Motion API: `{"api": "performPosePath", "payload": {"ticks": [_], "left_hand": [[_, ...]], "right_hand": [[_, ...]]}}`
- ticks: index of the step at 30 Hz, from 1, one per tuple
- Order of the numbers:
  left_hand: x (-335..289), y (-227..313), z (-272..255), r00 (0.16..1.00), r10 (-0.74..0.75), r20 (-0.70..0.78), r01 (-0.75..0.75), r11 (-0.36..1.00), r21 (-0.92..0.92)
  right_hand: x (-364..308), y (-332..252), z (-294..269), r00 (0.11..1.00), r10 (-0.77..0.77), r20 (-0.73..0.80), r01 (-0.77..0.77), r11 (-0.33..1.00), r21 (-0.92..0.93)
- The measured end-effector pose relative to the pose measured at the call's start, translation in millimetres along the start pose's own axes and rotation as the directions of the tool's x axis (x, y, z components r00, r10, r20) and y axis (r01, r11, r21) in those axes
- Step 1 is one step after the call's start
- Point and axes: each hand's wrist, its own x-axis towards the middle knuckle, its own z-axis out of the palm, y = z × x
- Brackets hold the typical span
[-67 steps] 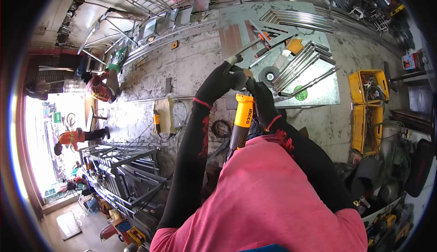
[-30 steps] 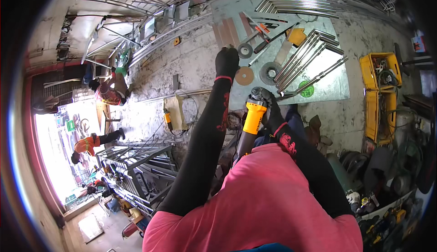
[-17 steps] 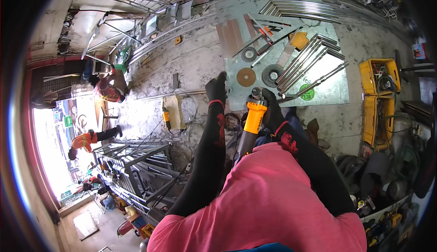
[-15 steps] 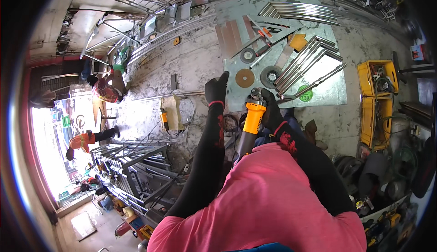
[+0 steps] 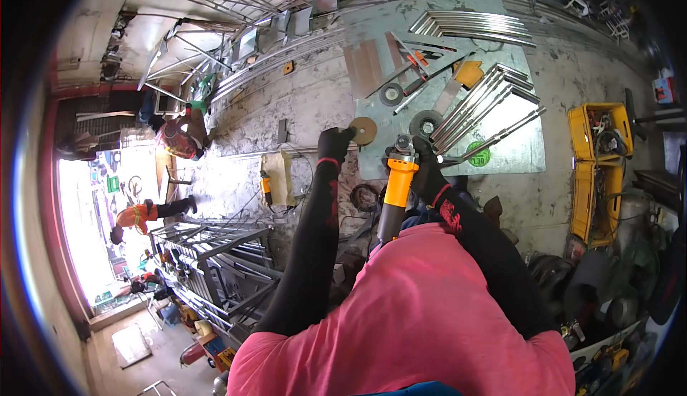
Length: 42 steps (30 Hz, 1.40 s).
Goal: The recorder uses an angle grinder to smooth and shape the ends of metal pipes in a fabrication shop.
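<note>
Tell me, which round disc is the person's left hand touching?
The left hand holds the brown disc. The two grey discs lie untouched on the metal sheet.

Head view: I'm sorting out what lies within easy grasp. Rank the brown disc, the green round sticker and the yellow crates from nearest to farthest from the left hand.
1. Brown disc: at the left hand's fingertips.
2. Green round sticker: on the metal sheet, to the right.
3. Yellow crates: far right, beyond the sheet.
</note>
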Motion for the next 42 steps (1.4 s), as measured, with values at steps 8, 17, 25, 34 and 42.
{"api": "performPosePath", "payload": {"ticks": [8,17,25,34,42], "left_hand": [[-113.0,117.7,-5.3,0.910,0.176,0.375,-0.061,0.952,-0.298],[-84.7,114.8,13.8,0.867,0.439,0.234,-0.474,0.872,0.124],[-100.8,149.2,-9.8,0.948,0.155,0.277,-0.168,0.986,0.025],[-141.5,165.0,2.0,0.766,0.604,0.220,-0.618,0.786,-0.008],[-155.3,163.4,22.1,0.715,0.686,0.133,-0.698,0.695,0.170]], "right_hand": [[3.7,-5.4,-8.8,0.995,0.039,0.093,-0.040,0.999,0.008],[-6.9,-8.4,-6.9,0.997,0.047,0.056,-0.046,0.999,-0.011],[-3.6,-10.6,-6.0,0.999,0.050,0.011,-0.050,0.998,0.029],[-2.5,-11.1,-3.2,0.986,0.062,0.155,-0.071,0.996,0.055],[7.6,-5.8,-17.3,0.995,0.079,0.067,-0.087,0.987,0.136]]}}
